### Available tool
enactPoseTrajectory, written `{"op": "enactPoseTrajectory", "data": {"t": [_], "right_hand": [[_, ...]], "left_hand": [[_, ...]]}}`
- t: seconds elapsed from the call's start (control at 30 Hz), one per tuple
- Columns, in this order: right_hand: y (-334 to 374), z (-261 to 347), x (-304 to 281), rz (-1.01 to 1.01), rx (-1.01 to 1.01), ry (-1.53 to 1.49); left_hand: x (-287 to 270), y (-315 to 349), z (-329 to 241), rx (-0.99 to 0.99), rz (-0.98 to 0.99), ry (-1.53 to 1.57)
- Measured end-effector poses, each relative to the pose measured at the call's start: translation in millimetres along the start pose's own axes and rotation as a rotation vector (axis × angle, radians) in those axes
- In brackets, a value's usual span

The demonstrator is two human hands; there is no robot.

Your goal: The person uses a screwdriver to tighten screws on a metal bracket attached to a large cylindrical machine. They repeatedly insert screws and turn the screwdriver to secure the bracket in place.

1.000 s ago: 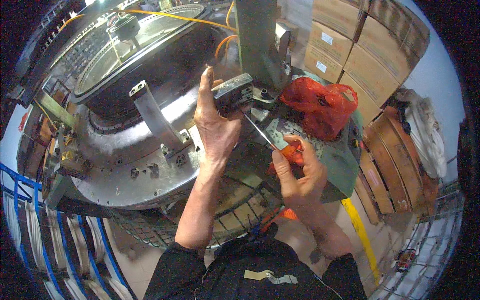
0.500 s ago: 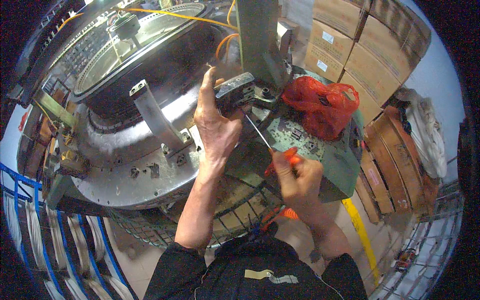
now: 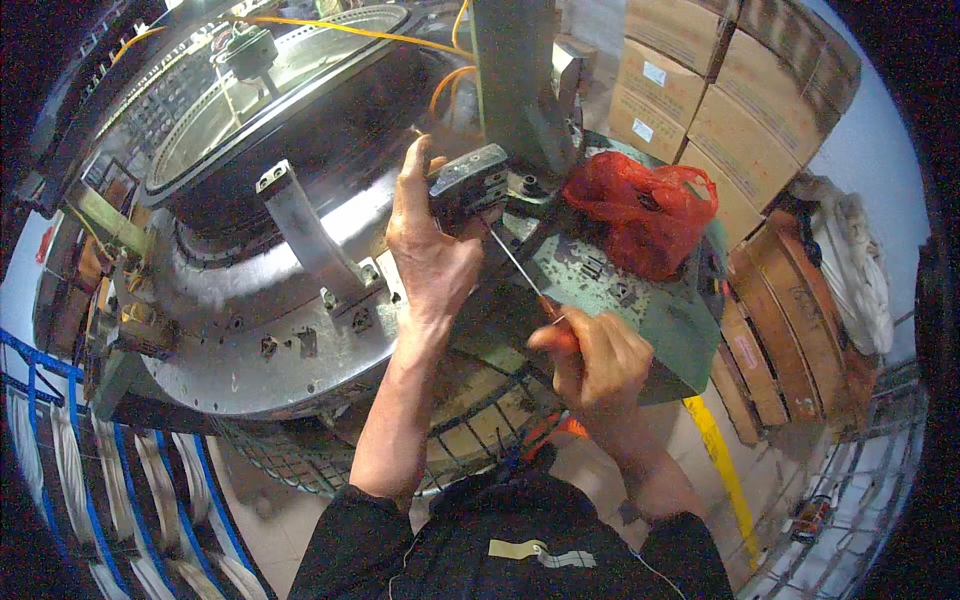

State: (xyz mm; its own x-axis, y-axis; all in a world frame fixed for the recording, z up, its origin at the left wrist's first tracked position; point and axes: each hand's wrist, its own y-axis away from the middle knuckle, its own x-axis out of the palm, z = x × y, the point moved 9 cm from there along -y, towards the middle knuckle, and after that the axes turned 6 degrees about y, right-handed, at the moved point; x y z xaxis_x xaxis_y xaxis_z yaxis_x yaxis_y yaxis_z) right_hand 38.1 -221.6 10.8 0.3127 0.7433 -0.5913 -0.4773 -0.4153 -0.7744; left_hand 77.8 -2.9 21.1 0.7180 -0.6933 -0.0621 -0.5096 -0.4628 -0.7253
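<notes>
My left hand (image 3: 430,255) rests against a curved metal block (image 3: 468,178) at the machine's near right edge. One finger points up beside it, and the other fingers are partly hidden behind and under it. My right hand (image 3: 603,362) is closed around the red-orange handle of a T-handle wrench (image 3: 522,272). Its thin shaft slants up and left to the underside of the block, where the tip is hidden. Just right of the block, a dark bolt (image 3: 533,185) stands on a bracket.
The round metal machine bed (image 3: 240,370) fills the left, with an upright bracket (image 3: 310,225) on it. A red plastic bag (image 3: 650,215) lies on the green worktop (image 3: 680,335). Behind stand stacked cartons (image 3: 750,125). A wire basket (image 3: 480,430) sits below my hands.
My right hand has turned the wrench's handle and shifted slightly, its fingers now wrapped over the top. The left hand and the block have stayed put.
</notes>
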Motion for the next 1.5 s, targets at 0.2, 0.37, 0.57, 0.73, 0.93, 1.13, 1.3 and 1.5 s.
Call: {"op": "enactPoseTrajectory", "data": {"t": [0.2, 0.37, 0.57, 0.73, 0.93, 1.13, 1.3, 1.5], "right_hand": [[47.7, -50.6, 55.7, 0.226, 1.246, -1.211], [9.8, -19.1, -0.8, -0.048, 0.35, -0.296], [6.6, 9.4, -2.6, -0.029, -0.056, 0.073], [4.6, -9.6, 10.9, 0.016, 0.295, -0.403], [0.8, -9.6, 13.4, 0.074, 0.374, -0.467], [-10.6, 11.8, 6.7, 0.077, 0.245, -0.274], [-5.3, -8.3, 18.2, 0.211, 0.607, -0.538], [-7.7, -13.7, 19.1, 0.191, 0.636, -0.756]], "left_hand": [[0.0, -0.4, 0.4, 0.001, 0.001, -0.018], [-0.2, 0.4, 1.2, 0.009, 0.003, -0.019], [1.0, 0.1, 0.4, -0.015, 0.009, 0.001], [0.5, 0.4, -2.6, -0.015, 0.001, -0.03], [0.5, 0.6, 0.2, -0.027, 0.029, 0.015], [-2.9, 2.1, 8.7, -0.079, 0.068, 0.095], [-2.4, 1.3, 8.9, -0.06, 0.063, 0.101], [-1.8, 1.6, -0.6, 0.002, 0.042, 0.036]]}}
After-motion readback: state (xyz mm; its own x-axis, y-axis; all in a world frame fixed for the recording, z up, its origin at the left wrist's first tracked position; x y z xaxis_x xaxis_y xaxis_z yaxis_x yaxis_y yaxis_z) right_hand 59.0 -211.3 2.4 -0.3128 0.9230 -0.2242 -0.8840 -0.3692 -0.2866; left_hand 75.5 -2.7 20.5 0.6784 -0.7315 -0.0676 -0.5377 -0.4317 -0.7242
